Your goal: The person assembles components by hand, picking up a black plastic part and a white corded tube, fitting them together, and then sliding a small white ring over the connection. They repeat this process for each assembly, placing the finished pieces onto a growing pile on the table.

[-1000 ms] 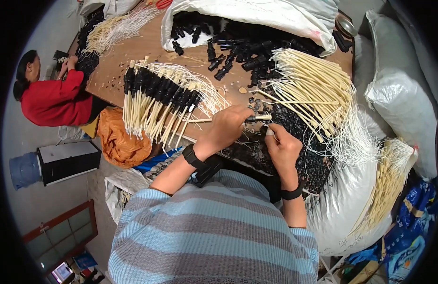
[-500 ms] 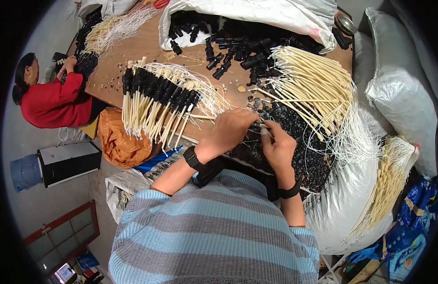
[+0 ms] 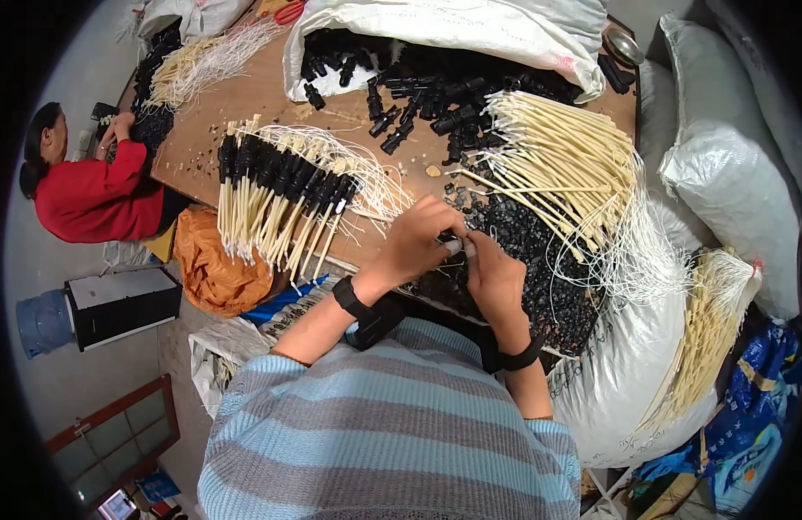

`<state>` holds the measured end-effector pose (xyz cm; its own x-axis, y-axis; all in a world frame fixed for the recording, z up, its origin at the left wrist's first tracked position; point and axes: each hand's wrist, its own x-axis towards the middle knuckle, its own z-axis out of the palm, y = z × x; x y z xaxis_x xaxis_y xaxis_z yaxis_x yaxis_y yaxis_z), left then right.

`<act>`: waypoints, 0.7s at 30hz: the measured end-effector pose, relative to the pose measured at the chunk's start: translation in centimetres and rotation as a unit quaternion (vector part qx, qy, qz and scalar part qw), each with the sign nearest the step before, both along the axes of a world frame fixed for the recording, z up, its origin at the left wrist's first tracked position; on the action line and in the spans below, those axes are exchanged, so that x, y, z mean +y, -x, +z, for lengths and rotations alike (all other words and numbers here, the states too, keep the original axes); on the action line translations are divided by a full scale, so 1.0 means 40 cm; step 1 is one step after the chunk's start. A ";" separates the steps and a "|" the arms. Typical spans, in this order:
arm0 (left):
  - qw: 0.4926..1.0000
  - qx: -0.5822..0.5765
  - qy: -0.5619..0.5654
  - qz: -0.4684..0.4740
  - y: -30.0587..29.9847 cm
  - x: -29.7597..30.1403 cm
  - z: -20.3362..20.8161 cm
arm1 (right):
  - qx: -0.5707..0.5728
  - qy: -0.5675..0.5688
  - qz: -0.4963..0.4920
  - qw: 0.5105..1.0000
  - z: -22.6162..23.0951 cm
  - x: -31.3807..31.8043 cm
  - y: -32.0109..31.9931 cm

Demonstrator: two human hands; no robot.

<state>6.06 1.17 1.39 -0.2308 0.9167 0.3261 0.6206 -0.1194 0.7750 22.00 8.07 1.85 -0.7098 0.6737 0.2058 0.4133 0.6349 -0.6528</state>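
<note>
At the table's near edge, my left hand (image 3: 417,238) and my right hand (image 3: 496,276) meet with fingers pinched together. A small dark bit shows between the fingertips, too hidden to name; pale coverings wrap some fingertips. Left of my hands lies a row of cream-coloured tubes (image 3: 275,208) with black ribbed fittings (image 3: 284,171) on them and white strings trailing. On the right is a heap of bare cream tubes (image 3: 574,156) with white strings (image 3: 648,269). Small black pieces (image 3: 553,277) are piled under and beside my right hand.
A white sack (image 3: 496,35) spills loose black fittings (image 3: 401,113) at the table's far side. Full white sacks (image 3: 722,165) stand at right, with another tube bundle (image 3: 700,338). At far left, a person in red (image 3: 97,195) works by the table. An orange bag (image 3: 219,264) sits below.
My hands have drawn closer together, the left fingers curling in and the right hand shifting slightly left. The black piece visible between them before is now mostly covered.
</note>
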 end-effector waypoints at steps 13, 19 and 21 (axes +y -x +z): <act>0.992 -0.031 -0.113 -0.046 0.022 -0.039 0.008 | 0.114 0.163 0.060 0.978 -0.007 0.006 -0.005; 0.991 -0.078 -0.075 -0.082 0.035 -0.038 0.024 | 0.095 0.168 0.084 0.978 -0.006 0.008 -0.010; 0.985 -0.108 -0.006 -0.133 0.037 -0.023 0.026 | 0.046 0.091 0.087 0.991 -0.006 0.016 -0.019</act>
